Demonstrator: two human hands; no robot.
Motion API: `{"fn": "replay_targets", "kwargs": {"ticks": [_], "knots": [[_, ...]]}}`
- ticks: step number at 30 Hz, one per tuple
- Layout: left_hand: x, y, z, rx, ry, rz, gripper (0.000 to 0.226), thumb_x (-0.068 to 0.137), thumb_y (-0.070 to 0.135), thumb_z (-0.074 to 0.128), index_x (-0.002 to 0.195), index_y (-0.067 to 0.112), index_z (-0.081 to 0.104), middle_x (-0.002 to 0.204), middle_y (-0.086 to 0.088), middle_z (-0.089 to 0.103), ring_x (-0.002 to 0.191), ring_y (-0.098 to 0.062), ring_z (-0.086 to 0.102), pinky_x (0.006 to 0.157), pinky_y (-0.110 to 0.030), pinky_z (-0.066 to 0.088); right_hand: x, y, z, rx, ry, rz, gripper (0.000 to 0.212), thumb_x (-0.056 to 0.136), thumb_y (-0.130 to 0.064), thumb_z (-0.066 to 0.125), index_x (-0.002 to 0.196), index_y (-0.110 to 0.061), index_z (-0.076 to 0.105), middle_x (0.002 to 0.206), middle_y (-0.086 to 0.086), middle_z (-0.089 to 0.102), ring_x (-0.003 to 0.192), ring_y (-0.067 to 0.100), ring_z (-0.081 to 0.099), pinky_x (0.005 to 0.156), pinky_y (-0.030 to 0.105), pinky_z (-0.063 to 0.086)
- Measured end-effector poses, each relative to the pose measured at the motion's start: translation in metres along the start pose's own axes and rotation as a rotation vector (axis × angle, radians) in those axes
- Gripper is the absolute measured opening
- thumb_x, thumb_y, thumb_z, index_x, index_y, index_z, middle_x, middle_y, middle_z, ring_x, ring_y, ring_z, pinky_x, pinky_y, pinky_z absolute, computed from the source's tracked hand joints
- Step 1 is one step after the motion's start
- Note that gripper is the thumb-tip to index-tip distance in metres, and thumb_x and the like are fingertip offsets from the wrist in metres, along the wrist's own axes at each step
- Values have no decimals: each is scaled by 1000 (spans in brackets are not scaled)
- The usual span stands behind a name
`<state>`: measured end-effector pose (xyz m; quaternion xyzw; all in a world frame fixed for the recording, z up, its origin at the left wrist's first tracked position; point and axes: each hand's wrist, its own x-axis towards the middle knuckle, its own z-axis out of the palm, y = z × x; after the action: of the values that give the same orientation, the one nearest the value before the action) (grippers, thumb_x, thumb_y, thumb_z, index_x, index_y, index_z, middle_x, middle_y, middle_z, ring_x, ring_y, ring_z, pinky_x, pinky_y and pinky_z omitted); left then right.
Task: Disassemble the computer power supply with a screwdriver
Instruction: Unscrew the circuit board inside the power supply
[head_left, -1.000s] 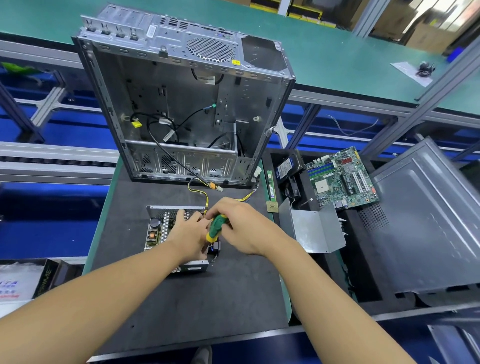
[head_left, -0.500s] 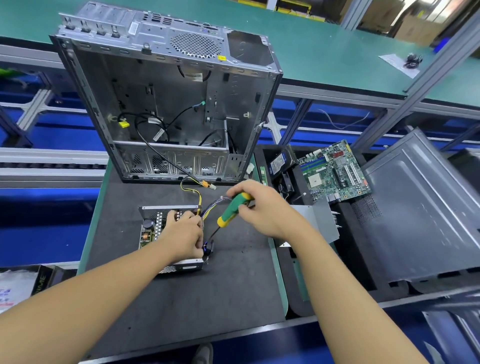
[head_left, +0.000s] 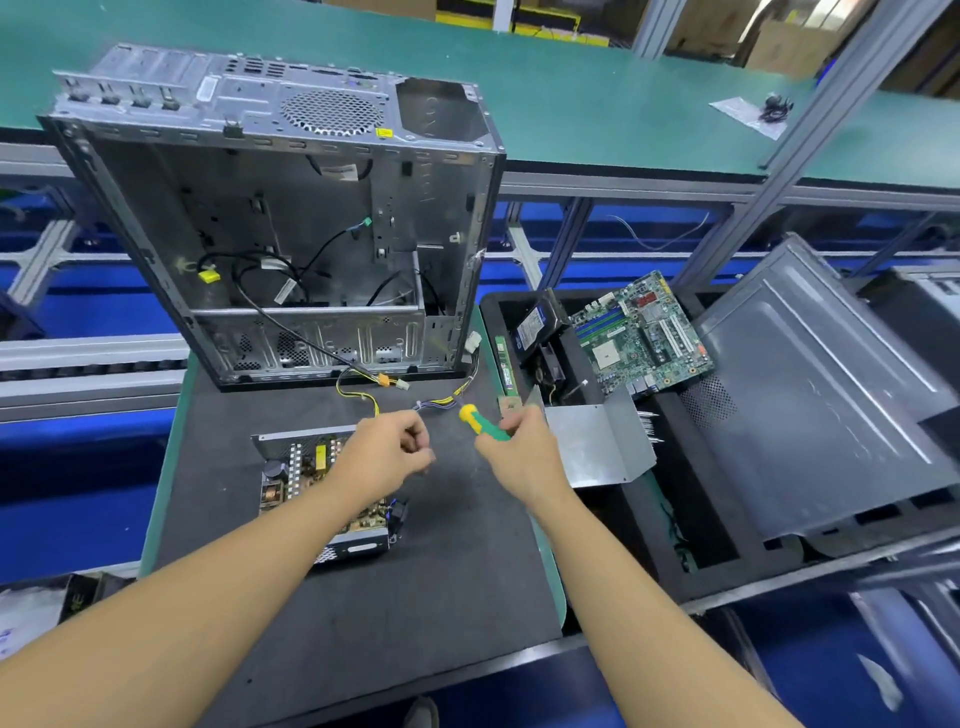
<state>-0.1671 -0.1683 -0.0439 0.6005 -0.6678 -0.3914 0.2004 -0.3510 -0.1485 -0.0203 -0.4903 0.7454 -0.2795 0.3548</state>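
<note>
1. Both hands hang above the dark worktop (head_left: 415, 597), at the right side of the power supply (head_left: 311, 483).
2. Left hand (head_left: 382, 460) is over the power supply's right edge. Its fingers are curled and the thumb meets the fingertips; I cannot tell whether anything small is pinched there.
3. Right hand (head_left: 522, 457), farther right of the power supply, grips the green handle of the screwdriver (head_left: 480, 422). The yellow cap points up and left, and the shaft is hidden.
4. The power supply lies flat on the worktop with its lid off, board and coils exposed.
5. Behind the power supply stands the open computer case (head_left: 270, 234), and yellow cables (head_left: 358, 392) lie between the two.
6. Right of the power supply, past the right hand, is a bent metal cover (head_left: 597, 447). Beyond it are a motherboard (head_left: 641, 335) and a grey side panel (head_left: 831, 395).
</note>
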Motion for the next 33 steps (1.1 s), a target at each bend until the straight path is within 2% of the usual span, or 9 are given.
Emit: {"fn": "replay_targets", "kwargs": {"ticks": [3,9,14,16,19,23,27,30,33], "knots": [[1,0,13,13,-23,11,17,85,8,70,77,19,59,63,2,70,53,-2,58,49,-9,34,-7,30,15,17,-96,112,29,84,-27,67,96,-18,43,90,-3,54,66,11,48,51,21,37],[1,-35,2,82,96,-3,16,88,6,67,83,21,64,76,5,70,67,-4,63,59,-6,38,-14,73,31,53,-202,180,27,87,-24,61,104,-20,41,105,4,57,87,28,64,73,35,50],[-5,-35,-3,388,-76,166,12,91,20,64,89,31,66,81,16,65,70,-1,56,69,-22,45,-6,84,40,-247,-345,106,44,92,-22,55,132,-14,43,127,7,47,106,27,56,89,34,47],[-17,-24,6,492,-133,364,9,90,26,58,92,29,67,86,13,67,82,-10,60,78,-30,49,-11,92,46,-335,-386,61,44,93,-24,53,134,-13,42,130,10,41,114,31,52,96,39,45],[-47,-14,36,701,-398,644,25,88,42,43,88,26,62,84,7,64,85,-17,59,73,-35,49,-17,101,52,-375,-397,-17,43,94,-25,54,134,-12,41,129,11,38,118,34,45,99,42,40],[-61,-24,65,778,-609,567,19,98,30,42,104,20,57,104,-1,58,99,-24,57,80,-42,48,-14,103,48,-332,-389,-2,41,94,-26,53,132,-15,43,127,7,38,116,29,47,99,47,41],[-55,-28,68,557,-414,475,20,99,22,44,114,17,57,111,-1,56,108,-20,56,89,-39,46,-15,107,51,-315,-378,-7,41,95,-28,56,131,-15,43,127,6,38,115,28,46,99,46,41],[-53,-22,57,386,-186,514,18,95,18,48,109,19,59,104,3,60,100,-19,58,83,-39,50,-13,111,51,-214,-360,-5,40,95,-31,57,131,-18,45,127,2,45,114,22,50,98,40,42],[-45,-14,34,360,13,597,15,89,11,55,100,18,63,93,3,63,89,-22,60,77,-37,50,-13,109,45,-57,-266,-10,31,90,-24,58,118,-29,46,109,-12,55,100,16,56,78,25,42]]}}
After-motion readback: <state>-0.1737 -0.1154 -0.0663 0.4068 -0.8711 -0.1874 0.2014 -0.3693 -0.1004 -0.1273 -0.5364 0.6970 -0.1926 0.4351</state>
